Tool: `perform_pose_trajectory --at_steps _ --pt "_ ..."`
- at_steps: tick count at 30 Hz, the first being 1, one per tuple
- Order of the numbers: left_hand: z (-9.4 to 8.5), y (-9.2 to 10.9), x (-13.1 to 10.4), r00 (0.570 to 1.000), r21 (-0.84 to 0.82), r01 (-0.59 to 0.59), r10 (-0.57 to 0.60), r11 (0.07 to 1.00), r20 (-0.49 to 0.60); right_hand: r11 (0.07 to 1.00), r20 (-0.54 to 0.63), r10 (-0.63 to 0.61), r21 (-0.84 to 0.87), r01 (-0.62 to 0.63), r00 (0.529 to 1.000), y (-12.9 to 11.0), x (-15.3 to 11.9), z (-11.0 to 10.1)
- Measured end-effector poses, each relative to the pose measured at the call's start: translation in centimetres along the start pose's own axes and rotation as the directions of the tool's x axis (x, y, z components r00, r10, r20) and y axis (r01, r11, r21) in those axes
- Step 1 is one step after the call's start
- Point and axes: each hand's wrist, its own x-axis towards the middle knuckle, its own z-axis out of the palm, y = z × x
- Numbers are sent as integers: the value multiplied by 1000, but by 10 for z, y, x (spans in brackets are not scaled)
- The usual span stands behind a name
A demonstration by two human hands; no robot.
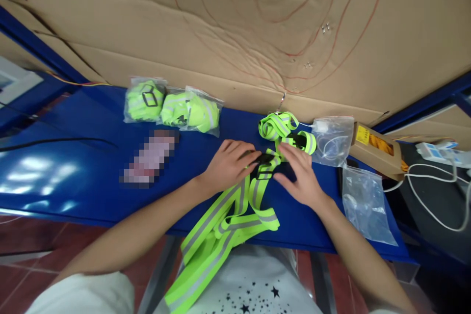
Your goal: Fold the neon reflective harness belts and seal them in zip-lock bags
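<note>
A neon yellow-green reflective strap (211,250) with grey stripes runs over the blue table's front edge and down toward my lap. At its upper end are a black buckle (264,159) and a black rectangular slider (264,175). My left hand (230,164) is closed at the buckle, its fingertips on the black part. Just right of the strap, my right hand (300,174) has thumb and fingers spread, with nothing visibly gripped. Beyond the hands sits a bunched reflective strap (275,126), near a looped piece (310,143) with black fittings.
Bagged reflective straps (145,101) lie at the back left, above a pixelated rectangle (150,159). On the right are clear plastic bags (368,206), a cardboard box (379,149) and white cable (412,196). A cardboard wall (235,34) rises behind the blue table (91,167).
</note>
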Motion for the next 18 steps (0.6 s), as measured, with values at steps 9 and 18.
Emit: perform_pose_trajectory --at_steps 9,18 --pt "17 13 -6 990 -211 -65 89 975 107 999 108 -29 18 27 994 -6 -10 25" --pt "16 12 -3 988 -321 102 -57 942 145 968 47 -172 -180 178 984 -15 -10 23"
